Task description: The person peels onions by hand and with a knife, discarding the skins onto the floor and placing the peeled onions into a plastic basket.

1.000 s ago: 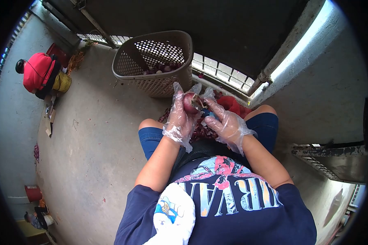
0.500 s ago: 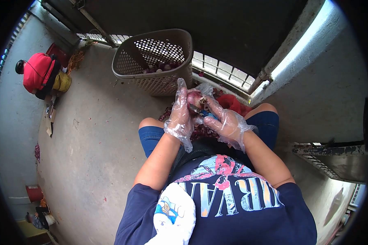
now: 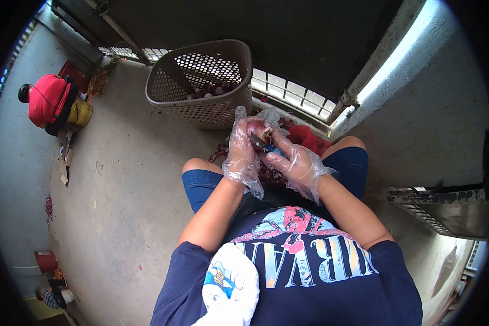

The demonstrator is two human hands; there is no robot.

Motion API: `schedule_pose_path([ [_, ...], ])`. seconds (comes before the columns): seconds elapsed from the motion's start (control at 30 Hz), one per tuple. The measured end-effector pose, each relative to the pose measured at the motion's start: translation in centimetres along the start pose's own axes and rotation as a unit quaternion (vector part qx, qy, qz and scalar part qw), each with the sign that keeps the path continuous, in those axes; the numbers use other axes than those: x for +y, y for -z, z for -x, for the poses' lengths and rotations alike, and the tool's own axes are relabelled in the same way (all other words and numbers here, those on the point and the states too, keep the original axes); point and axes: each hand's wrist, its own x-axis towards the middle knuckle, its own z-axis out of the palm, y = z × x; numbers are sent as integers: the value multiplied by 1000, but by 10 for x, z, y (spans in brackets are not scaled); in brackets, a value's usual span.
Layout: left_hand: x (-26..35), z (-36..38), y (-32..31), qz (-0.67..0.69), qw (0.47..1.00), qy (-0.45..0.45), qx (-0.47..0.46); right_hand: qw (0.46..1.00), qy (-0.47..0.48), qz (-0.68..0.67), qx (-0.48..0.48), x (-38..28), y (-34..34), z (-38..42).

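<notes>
A red onion (image 3: 256,126) is gripped by my left hand (image 3: 240,152), which wears a clear plastic glove. My right hand (image 3: 299,164), gloved the same way, is closed around the blue handle of a small knife (image 3: 269,148). The dark blade lies against the lower side of the onion, and my right thumb and fingers are close beside it. Part of the handle is hidden by my fingers. Below the hands, onion skins (image 3: 270,175) lie in a heap between my knees.
Just beyond my hands stands a brown perforated basket (image 3: 201,111) with several onions (image 3: 217,88) inside. Red netting (image 3: 308,138) lies by my right knee. Far left, a person in red (image 3: 48,101) sits bent over; another person (image 3: 54,295) is at lower left. A metal-barred gap (image 3: 293,93) runs along the wall.
The onion has turned slightly in my left hand, and the blade's angle against it has shifted a little. Both hands stay in nearly the same place.
</notes>
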Motion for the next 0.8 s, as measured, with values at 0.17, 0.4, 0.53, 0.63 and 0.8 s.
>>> schedule_pose_path([
  [0.17, -2, -2, 3, -6, 1000, 6, -5, 1000, 11, -10, -6, -1, 2, 2],
  [0.4, 5, -13, 10, 37, 991, 127, -5, 982, 11, -187, -35, -8, 15, 6],
  [0.53, 6, -16, 24, 76, 989, 130, 5, 943, -34, -313, 106, 1, 13, -1],
  [0.63, 5, -7, 18, 57, 989, 138, -5, 971, 55, -163, 164, 14, 0, -20],
  [0.8, -3, -3, 21, -49, 994, 88, -29, 992, -11, -10, 124, -15, 9, -19],
])
